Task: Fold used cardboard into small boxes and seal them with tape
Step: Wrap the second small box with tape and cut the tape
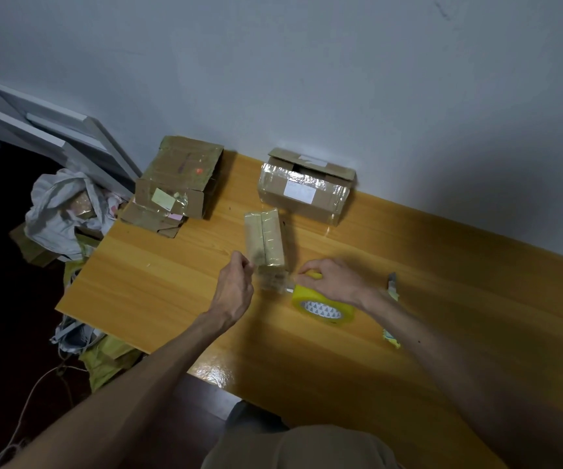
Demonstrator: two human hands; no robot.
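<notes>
1. Head view, sealing step: right hand [334,282] fingers grip the yellow tape roll [324,308], left hand [236,286] fingers pinch the clear tape strip [273,282] stretched over the small box [266,236], mid-tabletop [171,286].
2. Next, likely: press the strip down and cut it.
3. Open tabletop lies leftward; utility knife [392,282] sits near the right wrist, larger box [307,187] behind.

Yellow tape roll [323,304], brown boxes [305,189], orange table [171,282].

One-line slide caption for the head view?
Left hand pinches clear tape strip pulled from yellow tape roll gripped by right hand, in front of small cardboard box.
</notes>
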